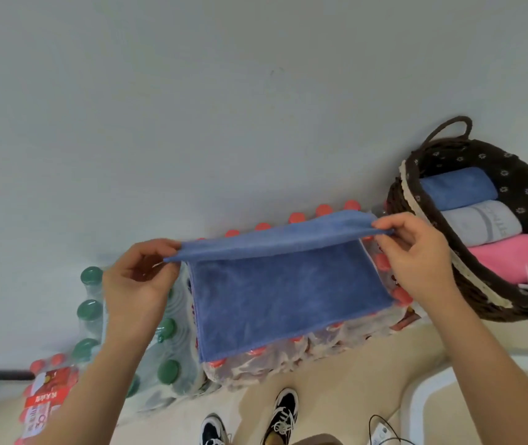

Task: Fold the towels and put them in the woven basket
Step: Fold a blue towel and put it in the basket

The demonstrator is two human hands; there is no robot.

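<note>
Your L hand [137,277] and R hand [416,255] each pinch one end of the towel [282,290], thumb and fingers curled on its folded top edge, w/ the blue cloth stretched btw them. The lower half spreads over a red-cap pack [288,358] (cannot tell if it rests on it). At R, the basket [407,184] holds three folded towels side by side: blue roll [458,187], grey roll [481,221], pink roll [513,256]. A green-cap pack [166,348] stands just L of the red one.

Matt, fuzzy cloth towel [288,293]; rough woven wicker basket [487,303].
</note>
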